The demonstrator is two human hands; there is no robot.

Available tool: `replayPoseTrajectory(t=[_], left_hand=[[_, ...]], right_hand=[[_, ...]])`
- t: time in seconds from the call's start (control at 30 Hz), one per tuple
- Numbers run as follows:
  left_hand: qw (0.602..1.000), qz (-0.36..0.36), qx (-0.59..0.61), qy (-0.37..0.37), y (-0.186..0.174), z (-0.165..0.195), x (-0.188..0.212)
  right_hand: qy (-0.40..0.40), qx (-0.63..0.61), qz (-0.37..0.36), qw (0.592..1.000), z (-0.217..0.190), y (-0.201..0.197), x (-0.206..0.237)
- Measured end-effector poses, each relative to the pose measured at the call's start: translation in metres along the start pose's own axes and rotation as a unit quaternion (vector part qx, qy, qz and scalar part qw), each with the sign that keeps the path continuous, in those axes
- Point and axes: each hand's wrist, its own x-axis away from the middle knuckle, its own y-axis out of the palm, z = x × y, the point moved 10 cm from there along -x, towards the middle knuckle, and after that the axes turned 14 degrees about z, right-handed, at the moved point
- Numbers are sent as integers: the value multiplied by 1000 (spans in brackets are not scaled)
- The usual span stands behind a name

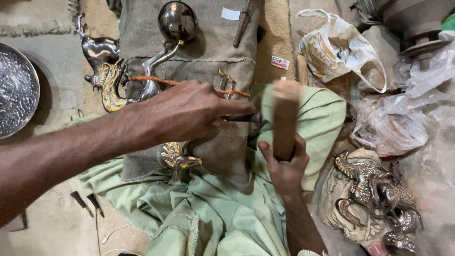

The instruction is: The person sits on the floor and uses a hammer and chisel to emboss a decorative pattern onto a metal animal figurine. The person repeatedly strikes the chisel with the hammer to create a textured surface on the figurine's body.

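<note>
Chisel (244, 117) pinched in left hand (189, 114), mallet (285, 118) in right hand (284, 166)

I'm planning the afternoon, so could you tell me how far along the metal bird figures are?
Looks done: a heap of silver figures beside the lap. In hand: left hand steadies a chisel, right hand grips a wooden mallet. Possibly left: figures on the burlap.

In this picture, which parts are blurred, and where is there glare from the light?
Head view: the wooden mallet in the right hand is smeared by motion blur; the left hand is sharp. Glare shows on the round metal bowl and the deer figure. The light is soft, with weak shadows.
</note>
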Motion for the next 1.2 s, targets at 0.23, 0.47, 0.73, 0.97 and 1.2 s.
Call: replayPoseTrajectory(t=[0.23, 0.47, 0.73, 0.97, 1.2], left_hand=[[990, -51, 27, 128, 5, 26, -11], [967, -166, -94, 170, 25, 31, -7], [953, -152, -133, 226, 28, 48, 6], [985, 126, 120, -19, -39, 0, 8], [979, 172, 110, -20, -25, -9, 20]], right_hand=[[36, -11, 4, 999, 32, 9, 38], [-99, 10, -1, 995, 33, 13, 48], [-130, 0, -8, 991, 38, 13, 49], [41, -46, 11, 998, 34, 4, 22], [62, 101, -30, 992, 6, 8, -17]])
